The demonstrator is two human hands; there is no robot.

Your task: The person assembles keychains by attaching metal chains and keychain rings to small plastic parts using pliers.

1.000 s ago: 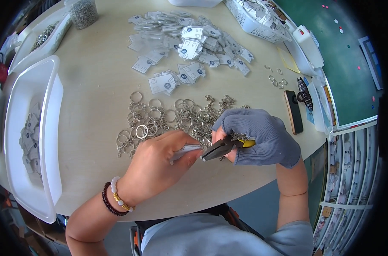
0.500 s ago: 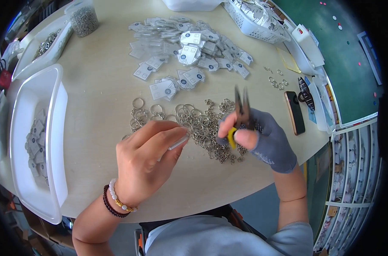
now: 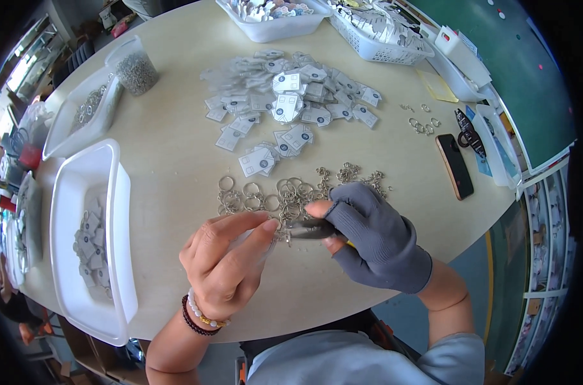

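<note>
- Head view: left hand (image 3: 224, 260) pinches a clear tag packet (image 3: 265, 236) in its grip.
- Gloved right hand (image 3: 371, 240) squeezes pliers (image 3: 310, 229), touching the packet, above the beige bench (image 3: 169, 147).
- White square-labelled packets (image 3: 285, 102) lie heaped beyond the key rings (image 3: 285, 192).

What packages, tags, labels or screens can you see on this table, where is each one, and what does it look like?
Pile of small packets: table centre, far side; clear flat bags with white cards and dark round marks.
Phone: right of the key rings; dark screen, thin orange edge.
Yellow note: far right by a white basket; flat square.
</note>
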